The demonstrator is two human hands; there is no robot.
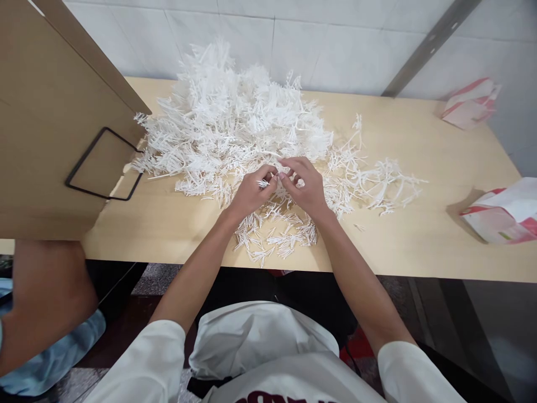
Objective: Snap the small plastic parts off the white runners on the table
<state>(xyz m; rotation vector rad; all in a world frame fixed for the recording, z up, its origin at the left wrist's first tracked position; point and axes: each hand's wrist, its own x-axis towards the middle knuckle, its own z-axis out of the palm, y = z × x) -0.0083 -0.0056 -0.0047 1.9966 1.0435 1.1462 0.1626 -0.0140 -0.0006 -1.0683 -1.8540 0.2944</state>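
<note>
The slender, bare left forearm [197, 260] and equally bare right forearm [354, 260] reach forward, converging. The bare left hand [254, 190] curls, thumb and forefinger pinched; the bare right hand [308, 184] faces it, fingers bent, its thumb tip close to the left thumb.

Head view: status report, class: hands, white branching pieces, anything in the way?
Left hand holding small white branched piece; right hand close, grip unclear. White branched plastic-looking heap just beyond hands. Black rectangular frame off left, clear of hands.

From head height, the view looks forward and down at a table [419, 140].
</note>
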